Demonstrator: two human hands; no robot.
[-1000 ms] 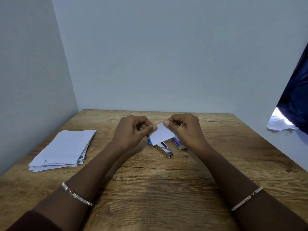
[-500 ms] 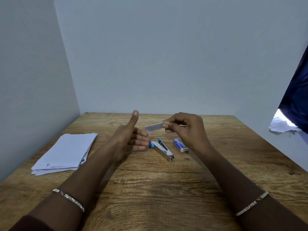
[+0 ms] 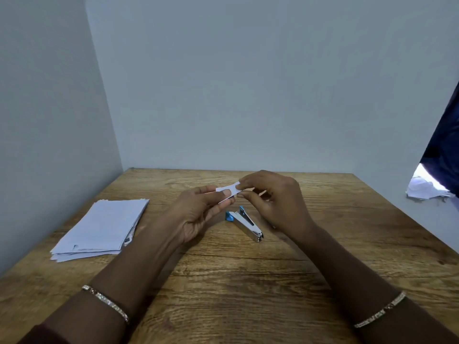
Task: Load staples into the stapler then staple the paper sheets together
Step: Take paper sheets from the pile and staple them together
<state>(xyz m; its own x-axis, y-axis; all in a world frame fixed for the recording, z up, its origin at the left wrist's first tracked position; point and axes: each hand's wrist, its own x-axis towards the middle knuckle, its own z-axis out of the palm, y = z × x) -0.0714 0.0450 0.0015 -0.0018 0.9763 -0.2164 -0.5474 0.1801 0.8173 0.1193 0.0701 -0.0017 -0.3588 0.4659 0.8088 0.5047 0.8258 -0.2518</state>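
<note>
Since half a second ago my left hand (image 3: 198, 209) has come back up off its open, thumb-up pose and closed in on the small white slip of paper (image 3: 228, 192), so both hands now share it above the table. Left thumb and fingers pinch the near-left end of the slip, palm turned up toward me; the right hand (image 3: 273, 199) pinches the far-right end from above, fingers curled narrow around it. Something thin and pale pokes out between the right fingers (staples, perhaps, but I cannot tell from this view).

Below the hands, the stapler (image 3: 244, 223) lies on the wooden table (image 3: 236, 281) with its blue top swung open and the chrome magazine channel exposed, pointing toward me and to the right. Neither hand touches it. The little blue staple box I saw beside it earlier is now hidden behind my right hand.

Well off to the left, the stack of white paper sheets (image 3: 104, 227) rests loosely fanned near the table edge, apart from everything else. A thin bracelet (image 3: 106, 302) sits on my left wrist and another bracelet (image 3: 380, 310) on my right.
</note>
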